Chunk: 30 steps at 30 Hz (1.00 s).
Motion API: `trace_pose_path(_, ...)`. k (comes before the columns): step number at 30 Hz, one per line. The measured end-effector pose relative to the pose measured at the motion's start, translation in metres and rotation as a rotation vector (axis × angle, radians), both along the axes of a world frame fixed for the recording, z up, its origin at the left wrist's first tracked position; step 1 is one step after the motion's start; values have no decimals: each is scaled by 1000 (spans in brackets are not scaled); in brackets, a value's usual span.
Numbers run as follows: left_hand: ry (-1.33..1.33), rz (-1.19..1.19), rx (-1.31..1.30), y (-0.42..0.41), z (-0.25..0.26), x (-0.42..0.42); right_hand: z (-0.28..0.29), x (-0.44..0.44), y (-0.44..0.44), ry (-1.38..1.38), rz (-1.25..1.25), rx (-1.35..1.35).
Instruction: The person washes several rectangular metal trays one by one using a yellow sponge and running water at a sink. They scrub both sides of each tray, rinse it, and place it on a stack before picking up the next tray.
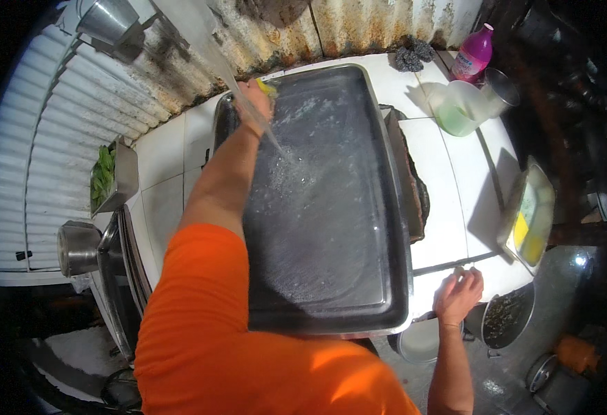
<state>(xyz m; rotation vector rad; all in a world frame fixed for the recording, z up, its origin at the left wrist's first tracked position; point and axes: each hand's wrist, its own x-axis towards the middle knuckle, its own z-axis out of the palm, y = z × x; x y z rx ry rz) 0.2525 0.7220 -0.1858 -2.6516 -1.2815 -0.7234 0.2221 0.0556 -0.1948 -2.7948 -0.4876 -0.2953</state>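
Note:
A large dark rectangular metal tray [329, 223] lies over the white tiled counter, wet and streaked with suds. My left hand [254, 106] is at its far left corner, gripping a yellow sponge [267, 87] that shows only in part. A stream of water [254, 113] falls past that hand and splashes onto the middle of the tray. On the counter's near right edge rests my right hand [458, 296], its fingers a little bent and apart, with nothing visible in them.
Right of the tray stand a cloudy plastic jug [459, 111], a metal cup [501, 93], a pink bottle [472, 54], scouring pads [413, 53] and a metal container [531, 218]. Pots [508, 316] sit below. At left are leaves in a metal pan [124, 179] and stacked trays [119, 259].

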Motion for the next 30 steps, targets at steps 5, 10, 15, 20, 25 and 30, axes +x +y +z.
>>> trace_pose_path(5,-122,-38,-113,-92,7,70,1,-1,-4,23,-14,4)
trace_pose_path(10,15,-204,-144,-138,6,108,-2,1,-10,3,9,-9)
trace_pose_path(15,-182,-179,-197,-133,15,90,-4,0,-8,11,-7,49)
trace_pose_path(20,-154,-150,-320,-148,14,131,-4,1,-10,32,-1,65)
trace_pose_path(25,16,-210,-541,-165,31,174,-2,-1,-13,37,-12,64)
trace_pose_path(30,148,-201,-642,-153,22,168,2,2,-13,26,38,87)
